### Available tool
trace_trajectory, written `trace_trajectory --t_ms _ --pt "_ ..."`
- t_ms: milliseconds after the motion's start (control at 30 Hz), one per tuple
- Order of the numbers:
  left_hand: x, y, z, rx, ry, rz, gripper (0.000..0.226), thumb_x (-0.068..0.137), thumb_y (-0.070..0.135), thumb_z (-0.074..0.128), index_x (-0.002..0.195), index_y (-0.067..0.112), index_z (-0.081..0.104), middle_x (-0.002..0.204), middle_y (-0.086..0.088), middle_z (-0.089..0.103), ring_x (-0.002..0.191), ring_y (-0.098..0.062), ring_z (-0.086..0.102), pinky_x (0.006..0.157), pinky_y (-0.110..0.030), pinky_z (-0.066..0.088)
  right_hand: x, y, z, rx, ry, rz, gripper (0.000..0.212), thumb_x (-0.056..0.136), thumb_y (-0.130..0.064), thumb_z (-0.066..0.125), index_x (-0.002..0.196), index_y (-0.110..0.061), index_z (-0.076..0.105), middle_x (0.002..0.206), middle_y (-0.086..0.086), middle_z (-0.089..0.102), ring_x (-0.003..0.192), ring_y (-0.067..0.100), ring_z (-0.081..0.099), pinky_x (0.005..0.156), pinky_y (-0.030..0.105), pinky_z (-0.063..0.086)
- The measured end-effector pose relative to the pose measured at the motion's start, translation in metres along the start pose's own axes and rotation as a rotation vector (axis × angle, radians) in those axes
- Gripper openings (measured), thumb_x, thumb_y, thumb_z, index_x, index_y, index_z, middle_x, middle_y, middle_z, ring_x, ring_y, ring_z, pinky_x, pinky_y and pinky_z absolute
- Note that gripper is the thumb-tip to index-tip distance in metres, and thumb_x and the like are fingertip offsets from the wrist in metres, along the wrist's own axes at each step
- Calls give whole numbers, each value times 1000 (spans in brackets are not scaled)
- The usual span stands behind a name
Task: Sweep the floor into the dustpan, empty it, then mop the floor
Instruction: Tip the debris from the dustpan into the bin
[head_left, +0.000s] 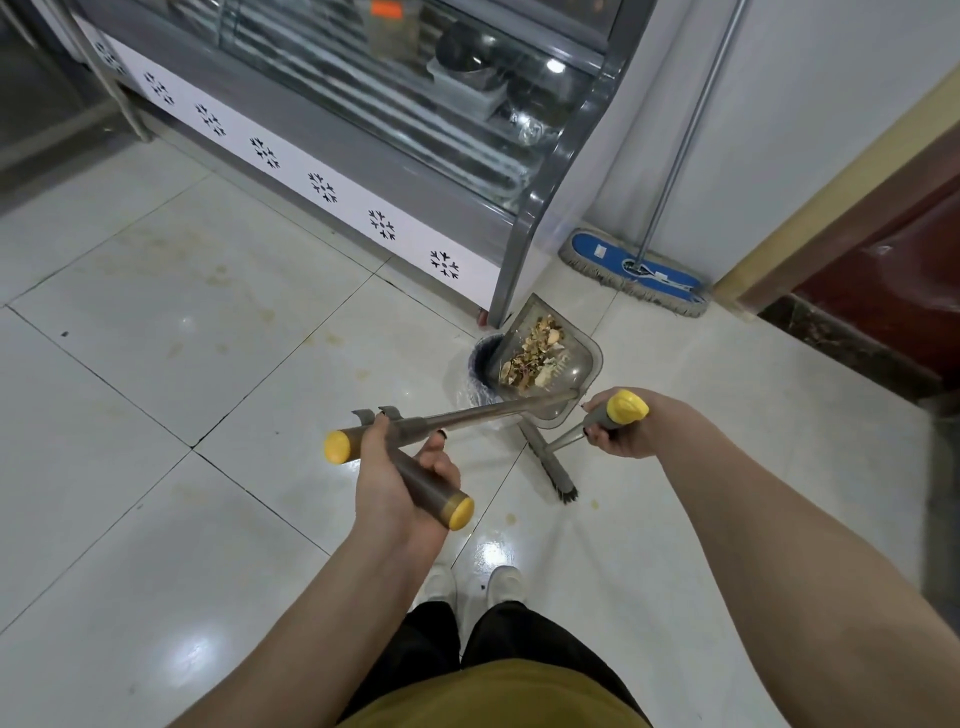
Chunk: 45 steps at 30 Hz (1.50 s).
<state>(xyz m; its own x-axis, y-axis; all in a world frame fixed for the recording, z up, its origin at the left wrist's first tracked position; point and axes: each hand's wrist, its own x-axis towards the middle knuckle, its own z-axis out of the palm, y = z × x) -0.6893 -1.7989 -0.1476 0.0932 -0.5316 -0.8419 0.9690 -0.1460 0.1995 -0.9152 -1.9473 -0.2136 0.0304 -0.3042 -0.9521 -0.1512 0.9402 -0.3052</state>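
Observation:
My left hand (400, 483) grips the grey, yellow-capped handle (467, 415) of a clear dustpan (586, 370). The pan is lifted and tilted over a small round bin (482, 358) lined with a bag. A pile of dry, brownish debris (535, 353) lies inside the pan. My right hand (631, 434) grips the yellow-capped broom handle (626, 408). The broom's brush (555, 470) touches the floor just below the pan. A blue flat mop (631, 270) rests on the floor against the white wall, its metal pole leaning up to the right.
A glass-fronted display fridge (363, 171) runs along the back, its corner leg beside the bin. A dark wooden door frame (857, 249) stands at the right. The white floor tiles (208, 312) show yellowish stains. My shoes (472, 584) stand below the hands.

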Motion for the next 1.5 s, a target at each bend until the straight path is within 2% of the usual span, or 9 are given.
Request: trace_trajectory --t_ms 267,433,600,833,1067,1167,1233,1333,1500 --pt "-1 1 -13 -24 58 -32 33 88 41 61 103 12 55 109 -25 62 74 -30 73 59 -36 60 6 1 4 17 -14 2 25 92 -9 48 68 -6 46 57 12 47 31 19 51 34 15 45" --pt "-5 1 -9 33 77 -13 24 88 40 61 95 18 57 119 -18 54 92 -34 68 51 -34 57 9 1 8 19 -18 -11 23 92 -7 48 69 -6 46 58 11 46 31 19 50 35 15 46" --pt "-1 -2 -10 77 88 33 13 92 28 58 92 15 58 128 -12 51 105 -37 62 59 -37 54 11 3 7 24 -35 11 21 91 -8 50 71 -6 45 66 12 44 32 19 51 35 16 46" --pt "4 0 -7 123 40 32 18 88 39 62 93 21 62 127 -3 54 93 -31 67 64 -32 55 14 4 3 23 -35 11 19 90 -7 51 71 -7 45 66 12 44 32 19 51 34 17 45" --pt "17 12 7 63 22 92 28 90 16 60 117 9 56 125 -12 59 82 -29 72 67 -31 58 16 5 1 79 -39 -15 19 91 -9 49 72 -8 45 61 11 43 33 17 52 34 15 44" --pt "26 23 14 73 45 116 12 90 8 57 100 3 55 126 -16 57 100 -30 65 85 -33 55 17 4 1 98 -48 -16 21 92 -12 49 71 -7 44 63 10 43 32 16 52 34 14 44" --pt "28 27 17 125 52 114 5 89 6 55 86 2 53 107 -16 63 102 -29 63 99 -39 48 17 2 2 97 -43 -22 23 91 -12 49 70 -7 45 62 9 43 31 16 51 33 14 44" --pt "29 29 22 168 50 96 12 89 0 49 77 2 50 80 -13 58 88 -26 60 101 -40 45 17 -2 5 96 -25 -51 23 92 -11 47 69 -7 46 65 10 41 31 16 50 32 14 42" --pt "34 31 30 85 27 64 13 87 -7 43 80 3 48 93 -17 54 103 -32 57 95 -37 50 20 -10 5 120 -44 -72 23 93 -13 46 71 -6 45 67 11 42 32 17 51 33 14 43"
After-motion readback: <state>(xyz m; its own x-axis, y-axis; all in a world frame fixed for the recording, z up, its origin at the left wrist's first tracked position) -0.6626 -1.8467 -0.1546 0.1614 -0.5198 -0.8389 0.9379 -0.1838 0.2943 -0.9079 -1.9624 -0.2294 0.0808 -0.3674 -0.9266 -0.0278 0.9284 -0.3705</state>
